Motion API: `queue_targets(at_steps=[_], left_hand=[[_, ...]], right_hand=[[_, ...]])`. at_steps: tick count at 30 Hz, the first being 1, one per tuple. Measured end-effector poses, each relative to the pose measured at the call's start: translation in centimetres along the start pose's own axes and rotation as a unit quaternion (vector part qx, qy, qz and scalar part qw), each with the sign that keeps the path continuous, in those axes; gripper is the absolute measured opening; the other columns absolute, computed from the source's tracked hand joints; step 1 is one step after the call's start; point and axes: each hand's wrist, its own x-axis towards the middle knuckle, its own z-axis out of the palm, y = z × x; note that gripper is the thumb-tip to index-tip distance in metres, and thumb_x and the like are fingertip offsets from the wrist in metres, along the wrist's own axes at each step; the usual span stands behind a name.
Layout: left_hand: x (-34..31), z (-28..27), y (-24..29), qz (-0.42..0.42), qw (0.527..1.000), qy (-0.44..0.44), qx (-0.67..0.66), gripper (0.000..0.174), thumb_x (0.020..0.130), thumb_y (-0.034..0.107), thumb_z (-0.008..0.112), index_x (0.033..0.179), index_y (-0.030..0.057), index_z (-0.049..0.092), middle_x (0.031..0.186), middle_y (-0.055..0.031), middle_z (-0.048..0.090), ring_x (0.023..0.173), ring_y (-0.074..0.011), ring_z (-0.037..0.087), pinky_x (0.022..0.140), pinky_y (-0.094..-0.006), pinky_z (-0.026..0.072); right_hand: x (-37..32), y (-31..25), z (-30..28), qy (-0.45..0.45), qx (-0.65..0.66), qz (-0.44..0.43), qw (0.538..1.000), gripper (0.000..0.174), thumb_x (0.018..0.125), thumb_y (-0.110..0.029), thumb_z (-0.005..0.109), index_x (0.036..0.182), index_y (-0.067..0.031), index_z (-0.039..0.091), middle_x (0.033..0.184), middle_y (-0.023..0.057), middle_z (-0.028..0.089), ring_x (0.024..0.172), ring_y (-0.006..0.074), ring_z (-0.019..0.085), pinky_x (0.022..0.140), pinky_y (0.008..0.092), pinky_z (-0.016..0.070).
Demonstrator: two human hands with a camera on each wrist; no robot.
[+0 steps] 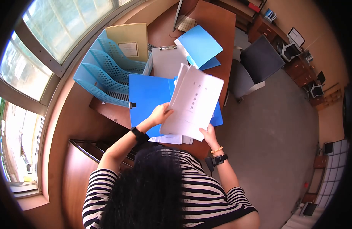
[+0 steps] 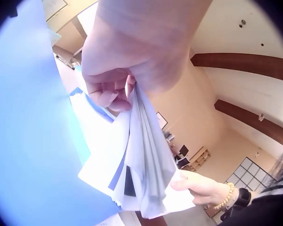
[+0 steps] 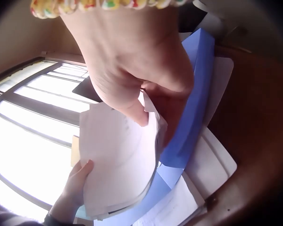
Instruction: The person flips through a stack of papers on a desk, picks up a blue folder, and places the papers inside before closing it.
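A thick stack of white printed sheets [image 1: 197,101] is held up in front of the body, tilted, with its printed cover page on top. The left hand [image 1: 161,114] grips the stack's left edge; in the left wrist view the sheets fan apart below its curled fingers [image 2: 115,96]. At the lower right corner the right hand [image 1: 209,136] pinches the stack, its thumb on the top page and its fingers beneath, as the right wrist view shows. Under the papers an opened blue folder [image 1: 145,93] lies on the desk, partly hidden by the stack.
Behind the folder stands a light-blue file rack [image 1: 103,72] with a beige file box [image 1: 141,34]. A clipboard [image 1: 166,61] and a light-blue folder [image 1: 202,45] lie farther back on the desk. Loose sheets [image 1: 166,139] lie at the near edge. An office chair [image 1: 256,63] stands right.
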Motion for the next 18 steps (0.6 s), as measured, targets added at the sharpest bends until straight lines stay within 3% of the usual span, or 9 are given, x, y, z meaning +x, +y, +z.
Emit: queue_targets(at_steps=[3,10,13,16,18], left_hand=[[0.1,-1.2,0.8,0.015,0.999,0.03,0.031,0.021,0.076,0.014,0.053,0.091,0.0006,0.054,0.084,-0.0186,0.056,0.076,-0.0328,0.055,0.064,-0.0368,0.0437],[1.3,-1.7,1.7,0.036,0.98,0.152,-0.12,0.02,0.072,0.011,0.059,0.087,-0.0027,0.056,0.079,-0.0171,0.059,0.073,-0.0228,0.058,0.065,-0.0303,0.0448],[1.3,-1.6,1.1,-0.007,0.973,0.11,-0.201,0.023,0.071,0.009,0.06,0.09,-0.0038,0.056,0.083,-0.0139,0.06,0.079,-0.0177,0.057,0.07,-0.0289,0.0446],[1.3,-0.7,1.6,0.028,0.964,0.097,-0.246,0.027,0.071,0.008,0.061,0.095,-0.0036,0.054,0.088,-0.01,0.059,0.084,-0.0139,0.054,0.075,-0.0276,0.0433],[1.2,-0.1,2.1,0.006,0.962,0.057,-0.269,0.031,0.072,0.007,0.061,0.1,-0.0021,0.052,0.092,-0.0086,0.058,0.087,-0.0122,0.052,0.078,-0.0271,0.0418]], right_hand=[[1.5,-1.4,0.0,0.113,-0.079,-0.132,0.982,0.022,0.072,0.002,0.054,0.093,0.0077,0.05,0.086,0.0124,0.058,0.081,0.0164,0.055,0.073,0.0276,0.0429],[5.1,-4.6,-0.1,0.137,-0.14,-0.169,0.966,0.021,0.072,0.001,0.056,0.091,0.0086,0.052,0.084,0.0098,0.059,0.077,0.0144,0.055,0.069,0.0272,0.0429],[6.0,-4.1,-0.1,0.104,-0.111,-0.161,0.975,0.022,0.07,0.0,0.058,0.09,0.0079,0.053,0.086,0.013,0.06,0.079,0.0172,0.056,0.07,0.0287,0.0433],[6.3,-3.6,0.2,0.108,-0.054,-0.168,0.978,0.025,0.069,0.001,0.06,0.092,0.0074,0.053,0.087,0.0112,0.06,0.079,0.0168,0.056,0.072,0.0274,0.0429],[6.1,-3.5,0.1,0.1,-0.007,-0.14,0.985,0.028,0.068,0.002,0.06,0.095,0.0069,0.052,0.092,0.0105,0.058,0.084,0.0167,0.054,0.076,0.0276,0.0411]])
